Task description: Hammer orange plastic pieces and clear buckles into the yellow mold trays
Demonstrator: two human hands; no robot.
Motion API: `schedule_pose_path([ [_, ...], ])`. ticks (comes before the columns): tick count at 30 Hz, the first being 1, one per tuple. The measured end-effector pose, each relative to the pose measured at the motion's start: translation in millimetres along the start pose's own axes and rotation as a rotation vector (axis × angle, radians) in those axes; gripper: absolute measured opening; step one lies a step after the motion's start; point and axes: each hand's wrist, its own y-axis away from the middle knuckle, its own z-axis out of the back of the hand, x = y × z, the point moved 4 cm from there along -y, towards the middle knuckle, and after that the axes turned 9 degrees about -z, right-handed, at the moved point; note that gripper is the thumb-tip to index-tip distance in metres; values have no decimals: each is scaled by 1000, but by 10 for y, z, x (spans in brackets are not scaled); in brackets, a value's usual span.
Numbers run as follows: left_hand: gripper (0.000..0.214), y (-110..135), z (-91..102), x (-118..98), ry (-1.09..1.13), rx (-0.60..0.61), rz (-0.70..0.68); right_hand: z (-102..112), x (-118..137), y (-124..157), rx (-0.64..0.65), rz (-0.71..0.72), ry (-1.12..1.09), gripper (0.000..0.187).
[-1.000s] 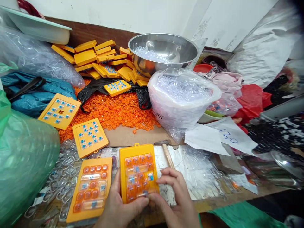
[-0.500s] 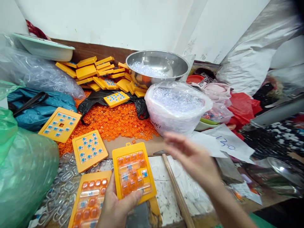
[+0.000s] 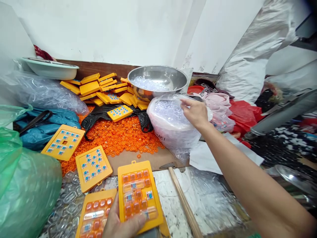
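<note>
My left hand (image 3: 126, 223) is closed around the lower left edge of a yellow keypad (image 3: 135, 168), thumb on its front. Orange keycaps and clear caps fill most of its face, and one blue switch at the right is bare. My right hand (image 3: 195, 112) is over the rim of a white plastic bag (image 3: 173, 135) full of clear plastic caps (image 3: 167, 110). Its fingers are apart and bent toward the caps; nothing shows in them. Another capped keypad (image 3: 95, 211) lies beside my left hand, partly hidden. Two keypads with bare switches (image 3: 92, 167) (image 3: 63, 140) lie farther left.
Loose orange keycaps (image 3: 119, 137) spread across the middle. Behind them are stacked yellow keypads (image 3: 89, 88) and a steel bowl (image 3: 180, 81). Clear rings (image 3: 61, 211) lie at lower left, near a green bag (image 3: 32, 191). A wooden stick (image 3: 184, 205) lies on the worktop.
My right hand has moved up and away, from in front of the white bag to over its opening. My left hand still holds the keypad. The view has tilted upward slightly.
</note>
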Motion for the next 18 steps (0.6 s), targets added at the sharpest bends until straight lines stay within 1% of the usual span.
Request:
schedule_pose_path([
  [2,91,18,-18,-15,16,22,-6,174,109,284,-94,63,-150,28],
  [3,90,30,-35,-23,39,30,-4,245,175,491,-107,105,-225,28],
  [4,91,41,-55,-31,70,37,0,288,242,735,-73,156,-294,25],
  [5,92,49,-74,-38,106,38,7,303,305,1006,-8,214,-355,21],
  [6,92,54,-87,-44,141,33,14,287,353,1289,88,271,-401,19],
  [7,92,53,-93,-49,171,21,16,240,374,1566,221,299,-468,20],
  [8,91,49,-92,-55,195,5,15,144,334,1814,442,172,-657,22],
  [9,90,42,-84,-58,209,-15,11,43,254,2035,593,-28,-804,19],
  [10,89,34,-72,-60,216,-35,5,-29,181,2221,652,-126,-848,16],
  [12,88,25,-43,-57,211,-72,-5,-142,30,2487,723,-288,-915,14],
  [14,88,28,-23,-46,199,-97,-8,-186,-82,2637,753,-378,-944,12],
  [16,90,38,-18,-31,194,-105,-14,-177,-127,2728,793,-454,-1007,19],
  [17,91,44,-18,-21,190,-107,-16,-157,-130,2756,781,-488,-1035,22],
  [18,92,49,-19,-9,184,-109,-17,-131,-128,2776,740,-526,-1050,22],
])
